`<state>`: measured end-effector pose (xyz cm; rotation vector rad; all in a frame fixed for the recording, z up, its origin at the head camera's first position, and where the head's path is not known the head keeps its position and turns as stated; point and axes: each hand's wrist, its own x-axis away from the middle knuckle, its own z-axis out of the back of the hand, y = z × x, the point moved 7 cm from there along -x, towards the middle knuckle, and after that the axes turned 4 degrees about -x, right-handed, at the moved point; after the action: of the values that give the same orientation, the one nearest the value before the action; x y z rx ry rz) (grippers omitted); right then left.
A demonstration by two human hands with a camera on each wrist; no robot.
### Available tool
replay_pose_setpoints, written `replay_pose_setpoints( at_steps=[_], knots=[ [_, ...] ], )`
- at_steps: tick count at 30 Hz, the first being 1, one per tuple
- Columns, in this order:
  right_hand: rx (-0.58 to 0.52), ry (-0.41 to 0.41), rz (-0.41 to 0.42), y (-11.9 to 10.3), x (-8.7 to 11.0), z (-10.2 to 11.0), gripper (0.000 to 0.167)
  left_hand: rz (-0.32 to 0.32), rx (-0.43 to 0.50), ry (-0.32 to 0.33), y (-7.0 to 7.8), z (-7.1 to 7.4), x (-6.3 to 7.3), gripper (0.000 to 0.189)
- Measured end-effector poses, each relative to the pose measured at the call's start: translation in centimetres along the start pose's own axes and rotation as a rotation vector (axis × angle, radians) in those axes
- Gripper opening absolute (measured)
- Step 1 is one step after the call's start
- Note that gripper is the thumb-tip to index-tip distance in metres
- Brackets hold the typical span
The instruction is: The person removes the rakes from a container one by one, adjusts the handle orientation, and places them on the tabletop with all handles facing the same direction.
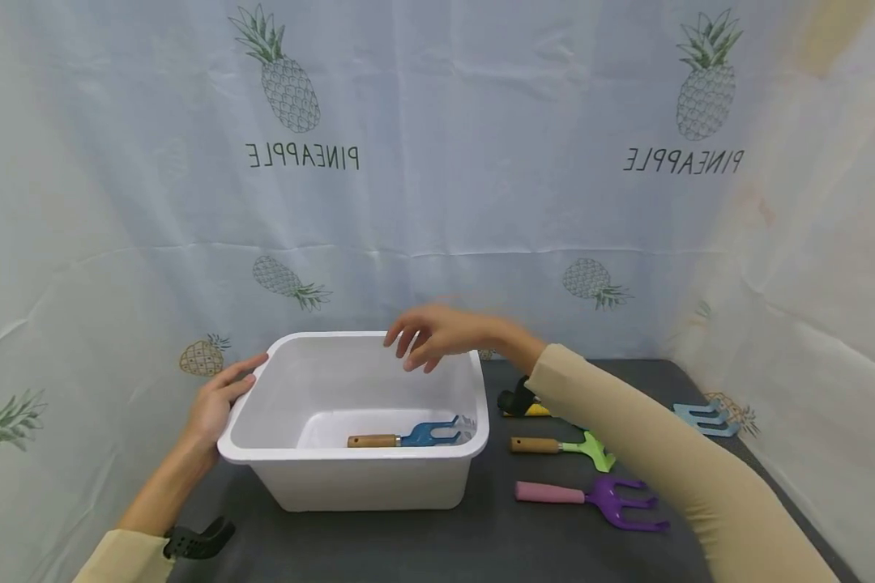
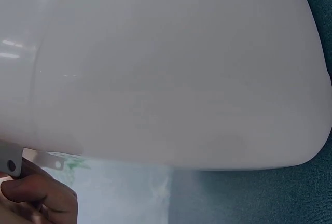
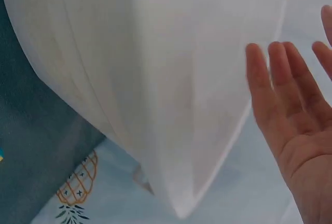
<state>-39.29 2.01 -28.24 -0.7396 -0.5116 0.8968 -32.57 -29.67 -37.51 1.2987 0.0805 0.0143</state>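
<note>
A white plastic basin [image 1: 357, 482] stands on the dark table. Inside, near its front wall, lies a blue hand fork [image 1: 426, 435] with a wooden handle. My left hand [image 1: 222, 397] grips the basin's left rim; in the left wrist view its curled fingers [image 2: 49, 195] are at the rim's edge. Above the basin's back right side hovers my right hand [image 1: 441, 334], its fingers loosely bent and holding nothing. The right wrist view shows the palm [image 3: 311, 156] facing the camera, fingers relaxed, beside the basin wall [image 3: 171, 105].
Right of the basin lie a green-headed tool [image 1: 591, 451] with a wooden handle and a purple fork [image 1: 616, 502] with a pink handle. A yellow handle [image 1: 538, 410] and light blue tines [image 1: 707, 419] show around the right sleeve. A pineapple-print curtain [image 1: 467, 178] hangs behind.
</note>
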Motion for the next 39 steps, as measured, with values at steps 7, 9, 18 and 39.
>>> replay_pose_setpoints(
  at_steps=[7,9,18,39],
  knots=[
    [0.009,-0.202,-0.266,2.4,-2.7,-1.7,0.044,-0.009,0.017,0.0,0.1,0.1,-0.1,0.046],
    [0.021,-0.221,-0.309,2.3,-2.9,-1.5,0.044,-0.012,0.033,-0.004,0.1,0.2,-0.2,0.042],
    [0.019,-0.281,-0.328,1.5,-4.7,-2.2,0.033,-0.011,0.0,0.007,-0.2,0.2,-0.4,0.045],
    [0.14,-0.413,-0.527,8.8,-7.9,-6.9,0.039,-0.021,-0.033,0.014,0.1,0.2,-0.3,0.044]
  ],
)
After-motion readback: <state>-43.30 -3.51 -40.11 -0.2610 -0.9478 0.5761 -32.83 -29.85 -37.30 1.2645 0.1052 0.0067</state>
